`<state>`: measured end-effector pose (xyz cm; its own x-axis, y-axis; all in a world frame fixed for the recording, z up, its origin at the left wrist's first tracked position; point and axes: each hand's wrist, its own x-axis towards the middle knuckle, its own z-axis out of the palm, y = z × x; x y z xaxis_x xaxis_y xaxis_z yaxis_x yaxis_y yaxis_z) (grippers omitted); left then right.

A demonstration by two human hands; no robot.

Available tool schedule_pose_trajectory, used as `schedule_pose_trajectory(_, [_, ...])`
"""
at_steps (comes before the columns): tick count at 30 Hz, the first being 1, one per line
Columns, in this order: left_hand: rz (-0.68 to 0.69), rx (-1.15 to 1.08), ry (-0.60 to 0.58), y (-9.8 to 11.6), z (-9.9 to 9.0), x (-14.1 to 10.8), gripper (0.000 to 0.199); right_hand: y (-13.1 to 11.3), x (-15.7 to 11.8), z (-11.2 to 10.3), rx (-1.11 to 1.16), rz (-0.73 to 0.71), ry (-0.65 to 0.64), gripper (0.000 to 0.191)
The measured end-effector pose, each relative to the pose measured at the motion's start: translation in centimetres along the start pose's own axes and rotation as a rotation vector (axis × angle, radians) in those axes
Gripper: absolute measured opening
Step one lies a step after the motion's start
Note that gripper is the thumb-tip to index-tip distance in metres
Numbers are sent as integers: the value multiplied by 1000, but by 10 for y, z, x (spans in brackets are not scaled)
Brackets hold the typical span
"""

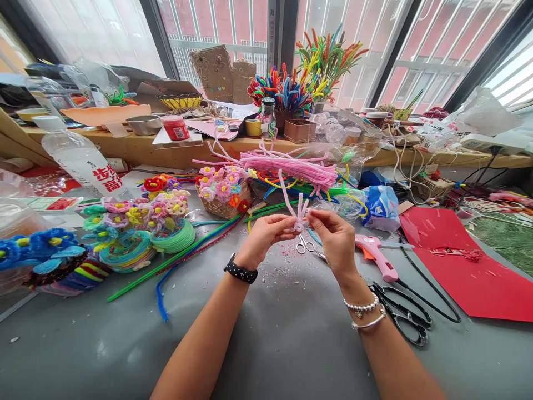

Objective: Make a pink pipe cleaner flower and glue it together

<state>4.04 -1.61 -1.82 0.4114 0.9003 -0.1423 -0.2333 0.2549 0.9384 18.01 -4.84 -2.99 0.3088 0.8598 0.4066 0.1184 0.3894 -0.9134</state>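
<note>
Between my two hands is a small bundle of pale pink pipe cleaners (299,213), its stems sticking up and one longer stem leaning left. My left hand (270,232) pinches its base from the left, thumb and fingers pressed together. From the right, my right hand (334,236) pinches at the bundle's side; the fingertips cover whatever part they grip. Small white-handled scissors (305,245) lie on the grey table just beyond and below the bundle. A thick heap of pink pipe cleaners (291,166) lies farther back.
Pipe-cleaner flower pots (125,250) and a water bottle (83,158) stand at left. Green pipe cleaners (166,260) stretch across the table. At right lie a pink glue gun (381,258) with its cable, black scissors (402,314) and red card (470,266). A cluttered shelf (183,149) runs behind.
</note>
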Motion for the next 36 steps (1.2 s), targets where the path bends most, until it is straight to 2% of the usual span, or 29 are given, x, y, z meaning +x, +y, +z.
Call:
schedule_pose_trajectory(4, [4, 17, 50, 1, 2, -1, 24, -4, -1, -3, -303, -224, -83, 16])
schedule_pose_trajectory(6, [9, 27, 66, 1, 2, -1, 24, -4, -1, -3, -380, -285, -104, 21])
schedule_pose_trajectory(12, [0, 29, 81, 2, 3, -1, 22, 1, -2, -2, -438, -327, -60, 24])
schedule_pose_trajectory(17, [-2, 41, 76, 1, 4, -1, 21, 2, -2, -4, -485, -400, -156, 25])
schedule_pose_trajectory(22, [3, 11, 79, 0, 5, -1, 18, 1, -3, -2, -490, -439, -175, 22])
schedule_pose_trajectory(25, [0, -10, 81, 0, 5, -1, 19, -1, -2, 0, -342, -314, -140, 18])
schedule_pose_trajectory(29, [5, -44, 61, 0, 3, 0, 20, 4, 2, 0, 55, 69, -88, 16])
schedule_pose_trajectory(32, [3, -52, 34, -1, 3, 1, 20, 11, 7, -1, 302, 329, -125, 14])
schedule_pose_trajectory(36, [-10, -44, 5, -2, 4, 1, 20, 14, 8, -1, 538, 533, -215, 17])
